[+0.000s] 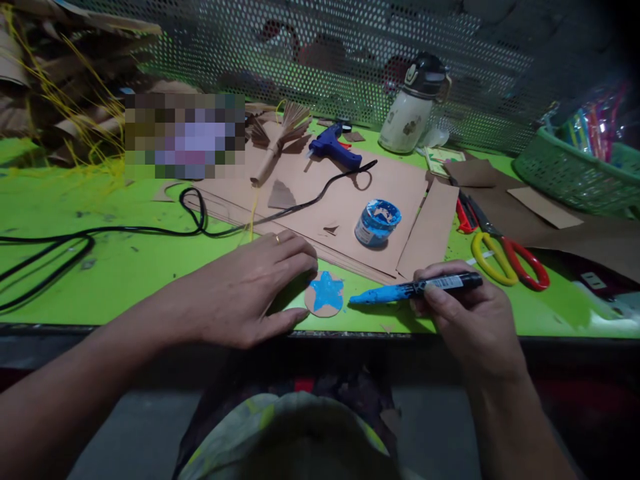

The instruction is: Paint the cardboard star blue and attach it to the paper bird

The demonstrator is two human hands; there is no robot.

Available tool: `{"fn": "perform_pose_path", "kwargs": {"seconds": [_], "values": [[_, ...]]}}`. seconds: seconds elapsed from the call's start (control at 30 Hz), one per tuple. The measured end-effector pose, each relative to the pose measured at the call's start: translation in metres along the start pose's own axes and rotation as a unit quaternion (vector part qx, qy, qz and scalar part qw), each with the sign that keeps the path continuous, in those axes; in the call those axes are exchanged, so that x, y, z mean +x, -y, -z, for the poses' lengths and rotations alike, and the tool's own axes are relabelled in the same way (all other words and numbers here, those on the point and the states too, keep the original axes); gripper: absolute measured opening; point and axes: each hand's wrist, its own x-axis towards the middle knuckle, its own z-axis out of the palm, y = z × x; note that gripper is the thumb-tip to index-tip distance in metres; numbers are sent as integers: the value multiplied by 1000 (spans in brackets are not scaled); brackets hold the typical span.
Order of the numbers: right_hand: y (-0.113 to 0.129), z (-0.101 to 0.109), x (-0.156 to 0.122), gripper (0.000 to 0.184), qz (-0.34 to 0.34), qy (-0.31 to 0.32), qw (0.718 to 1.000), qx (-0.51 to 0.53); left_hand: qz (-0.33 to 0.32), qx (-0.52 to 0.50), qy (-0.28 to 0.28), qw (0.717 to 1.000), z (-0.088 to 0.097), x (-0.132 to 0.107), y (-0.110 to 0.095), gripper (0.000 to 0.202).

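Note:
A small cardboard disc with a blue painted star (325, 294) lies at the front edge of the green table (125, 267). My left hand (250, 287) rests flat beside it, fingers stretched out, fingertips touching the disc's left rim. My right hand (463, 320) is closed on a black marker-like tool with a blue paint-covered front end (415, 289), held almost level, its tip just right of the disc. An open pot of blue paint (377, 223) stands behind on a sheet of cardboard (350, 193).
A blue glue gun (334, 148) and its black cable (100, 233) lie on the cardboard and table. Scissors with red and yellow handles (505, 257) sit at the right. A white bottle (413, 107), green basket (570, 170) and a cardboard bird figure (277, 137) stand further back.

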Motion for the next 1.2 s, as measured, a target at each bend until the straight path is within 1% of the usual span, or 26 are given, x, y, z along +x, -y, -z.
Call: {"fn": "perform_pose_path", "kwargs": {"seconds": [0.07,0.17,0.23,0.3,0.43,0.5,0.57,0.67,0.8,0.93,1.2], "values": [[0,0,0,13,-1,4,1000,1,8,-13,-12,1000,2,-1,0,35],[0,0,0,13,-4,7,1000,6,11,-46,-57,997,8,-6,0,30],[0,-1,1,13,-4,4,1000,4,9,-57,-88,994,13,-12,-1,28],[1,-2,1,13,-3,2,1000,0,8,-53,-100,994,16,-21,-4,29],[2,-4,2,11,-1,8,1000,3,-11,-46,-71,996,12,-40,-14,41],[3,-5,3,10,3,10,1000,7,-14,-48,-67,996,6,-44,-18,48],[4,-6,3,10,6,13,1000,10,-22,-52,-67,996,0,-45,-22,50],[7,-7,5,8,4,23,1000,6,-37,-51,-64,996,-6,-41,-24,50],[10,-9,6,7,5,28,1000,6,-40,-24,-57,997,-11,-36,-22,50],[9,-8,7,8,7,34,999,-4,-38,-13,-46,998,-13,-37,-20,48],[8,-5,7,12,12,53,997,-63,-36,-10,-51,998,-15,-41,-19,46]]}}
